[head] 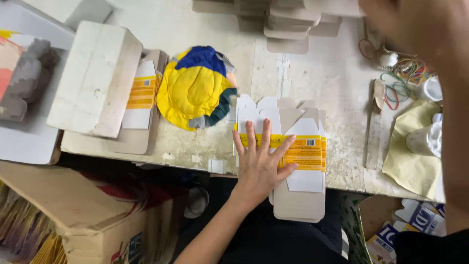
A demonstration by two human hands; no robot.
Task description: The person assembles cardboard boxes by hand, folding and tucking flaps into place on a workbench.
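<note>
My left hand [261,164] lies flat, palm down and fingers spread, on a stack of flattened white carton blanks [307,152] with yellow-orange bands. The stack sits at the near edge of a worn white table [342,83] and hangs slightly over it. My right arm runs up the right side of the view. My right hand [408,22] is blurred and cut off by the top edge, near the piled grey card blanks [288,24] at the back. I cannot see its fingers or whether it holds anything.
A yellow and blue padded cloth [195,88] lies left of the blanks. A white block [95,78] rests on more flat cartons [141,93]. Coloured rubber bands [405,78] and a yellow sheet [413,151] lie at right. A cardboard box [73,210] stands below the table.
</note>
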